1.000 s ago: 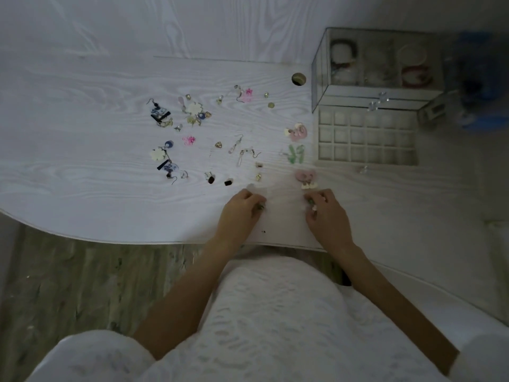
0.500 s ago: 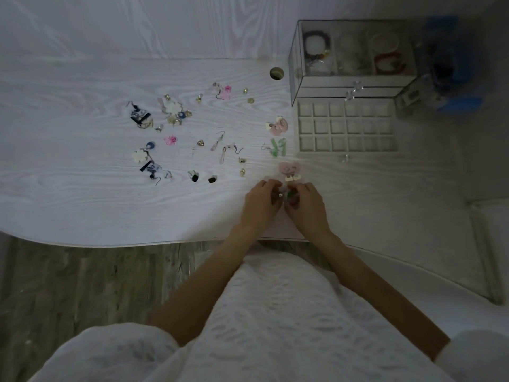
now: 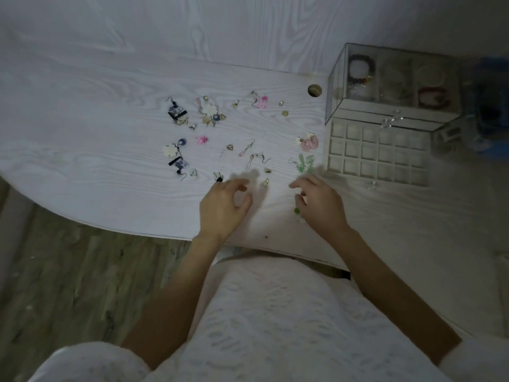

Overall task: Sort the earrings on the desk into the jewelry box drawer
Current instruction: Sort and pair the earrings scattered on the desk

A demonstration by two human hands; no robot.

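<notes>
White-grained desk (image 3: 82, 150) is carrying your scattered earrings (image 3: 209, 133) at left and centre. Your left hand (image 3: 223, 208) is hovering there, fingers loosely curled, holding nothing. Your right hand (image 3: 319, 205) is pinching a small green piece (image 3: 297, 210). Rightmost, the drawer (image 3: 377, 158) is sitting pulled out under the glass box (image 3: 391, 84).

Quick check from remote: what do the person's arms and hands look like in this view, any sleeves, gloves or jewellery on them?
Both forearms are bare to above the elbow. The left hand and right hand wear no gloves; no rings, watch or bracelets show in this dim view. White textured fabric sleeves begin at the upper arms.
</notes>
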